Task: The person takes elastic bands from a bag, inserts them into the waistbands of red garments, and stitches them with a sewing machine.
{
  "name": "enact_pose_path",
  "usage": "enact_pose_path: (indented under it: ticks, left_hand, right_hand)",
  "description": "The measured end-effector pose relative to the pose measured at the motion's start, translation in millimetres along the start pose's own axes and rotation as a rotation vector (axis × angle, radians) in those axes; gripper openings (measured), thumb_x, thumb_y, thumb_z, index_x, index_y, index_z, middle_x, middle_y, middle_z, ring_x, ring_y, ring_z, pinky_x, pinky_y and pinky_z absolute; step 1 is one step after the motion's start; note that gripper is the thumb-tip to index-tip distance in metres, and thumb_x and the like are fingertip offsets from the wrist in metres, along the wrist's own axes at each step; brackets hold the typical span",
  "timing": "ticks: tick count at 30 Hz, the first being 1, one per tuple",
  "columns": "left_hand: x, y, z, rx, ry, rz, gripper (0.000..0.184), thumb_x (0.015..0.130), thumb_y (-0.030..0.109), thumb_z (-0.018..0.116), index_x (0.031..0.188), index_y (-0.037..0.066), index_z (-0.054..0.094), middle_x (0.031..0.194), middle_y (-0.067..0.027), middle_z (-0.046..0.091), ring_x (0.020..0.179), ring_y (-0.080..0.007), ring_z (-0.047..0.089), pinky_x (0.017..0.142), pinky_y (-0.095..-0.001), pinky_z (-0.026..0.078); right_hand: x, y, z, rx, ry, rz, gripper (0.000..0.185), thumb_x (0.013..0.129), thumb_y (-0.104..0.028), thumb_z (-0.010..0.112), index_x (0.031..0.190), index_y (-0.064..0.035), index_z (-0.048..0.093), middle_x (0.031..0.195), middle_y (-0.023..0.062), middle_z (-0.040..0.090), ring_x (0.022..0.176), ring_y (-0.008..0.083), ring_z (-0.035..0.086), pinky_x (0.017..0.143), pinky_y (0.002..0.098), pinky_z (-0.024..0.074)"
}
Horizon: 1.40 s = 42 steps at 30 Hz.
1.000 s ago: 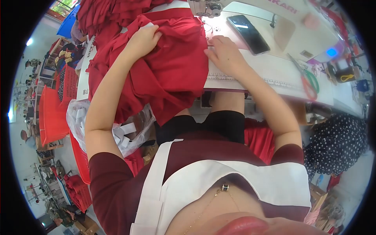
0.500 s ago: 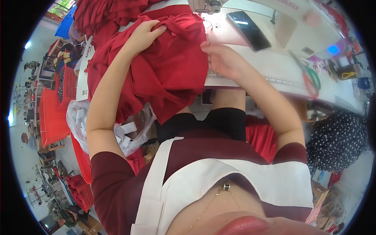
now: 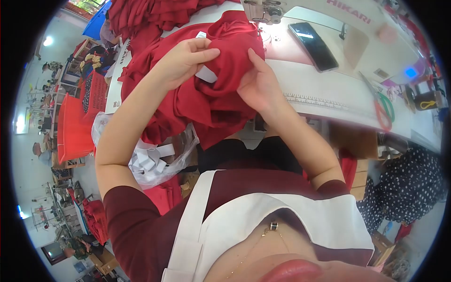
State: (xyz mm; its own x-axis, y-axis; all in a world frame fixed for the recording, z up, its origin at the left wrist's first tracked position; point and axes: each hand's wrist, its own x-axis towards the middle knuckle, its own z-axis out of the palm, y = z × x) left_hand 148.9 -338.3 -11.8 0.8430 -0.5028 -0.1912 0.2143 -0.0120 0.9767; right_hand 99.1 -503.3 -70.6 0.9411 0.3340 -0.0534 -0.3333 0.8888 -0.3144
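Observation:
Red fabric (image 3: 188, 101) lies bunched over the front of the sewing table and hangs past its edge. My left hand (image 3: 190, 61) pinches the fabric near its top, thumb and fingers together, with a white piece (image 3: 206, 74) just below the fingers. At the right side of the same fabric is my right hand (image 3: 258, 84), its palm turned in and the thumb raised; its fingers go behind the cloth, which it holds. The needle area of the white sewing machine (image 3: 347, 14) is above and to the right of both hands.
A phone (image 3: 313, 46) lies on the white table (image 3: 305, 84), right of the needle. Scissors (image 3: 383, 110) rest near the right edge. More red cloth (image 3: 155, 16) is heaped at the back left. Below left hangs a clear bag (image 3: 150, 162) with white pieces.
My right hand has moved from the table edge onto the red fabric. My left hand has shifted right and lower, lifting the cloth, and the white piece has come into view. The view has shifted slightly.

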Motion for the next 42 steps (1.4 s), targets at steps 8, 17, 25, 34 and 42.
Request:
enact_pose_path:
  ticks: [8,17,25,34,42]
  left_hand:
    - [-37.9,8.4,-2.5,-0.031,0.048,-0.135,0.033,0.089,0.012,0.051,0.119,0.0,0.045,0.108,-0.0064,0.057,0.098,-0.013,0.056,0.083,-0.0267,0.046]
    - [-20.6,40.9,11.0,0.911,-0.189,-0.472,0.042,0.09,0.022,0.049,0.123,-0.004,0.043,0.107,-0.0097,0.055,0.087,-0.0111,0.057,0.076,-0.0251,0.048]
    - [18.1,4.9,46.5,0.065,-0.084,-0.472,0.027,0.081,0.014,0.061,0.102,-0.003,0.055,0.093,-0.0103,0.06,0.081,-0.0163,0.061,0.07,-0.0291,0.051]
    - [3.4,-10.9,45.0,-0.007,-0.033,-0.53,0.028,0.081,0.014,0.062,0.104,0.0,0.055,0.097,-0.0088,0.061,0.087,-0.0157,0.061,0.075,-0.0301,0.051]
    - [10.4,-21.5,31.8,-0.184,-0.254,-0.437,0.025,0.085,0.015,0.057,0.104,0.0,0.057,0.097,-0.0064,0.061,0.089,-0.0135,0.059,0.078,-0.0266,0.048]
  right_hand:
    - [-39.5,43.0,17.4,0.008,0.042,0.115,0.043,0.09,-0.035,0.048,0.125,-0.0106,0.041,0.122,0.0022,0.051,0.109,0.0146,0.048,0.096,0.0329,0.0339]
    - [-41.4,44.7,4.0,-0.282,0.021,-0.222,0.021,0.086,-0.017,0.059,0.1,-0.0015,0.057,0.099,0.0064,0.061,0.086,0.0129,0.059,0.078,0.0272,0.047]
    - [-50.5,43.1,-2.0,-0.599,0.058,-0.3,0.022,0.083,-0.017,0.062,0.094,0.0016,0.059,0.083,0.0042,0.064,0.074,0.01,0.059,0.067,0.0239,0.0477]
    - [-41.5,-52.6,-42.3,-1.772,-0.189,-0.729,0.011,0.074,-0.009,0.063,0.083,-0.0026,0.06,0.074,0.0095,0.06,0.071,0.0267,0.06,0.065,0.0323,0.0474]
    - [17.8,-75.4,-35.0,-1.999,-0.405,-1.107,0.032,0.066,-0.004,0.066,0.095,-0.0072,0.055,0.092,0.0078,0.059,0.088,0.0266,0.057,0.074,0.0359,0.0462]
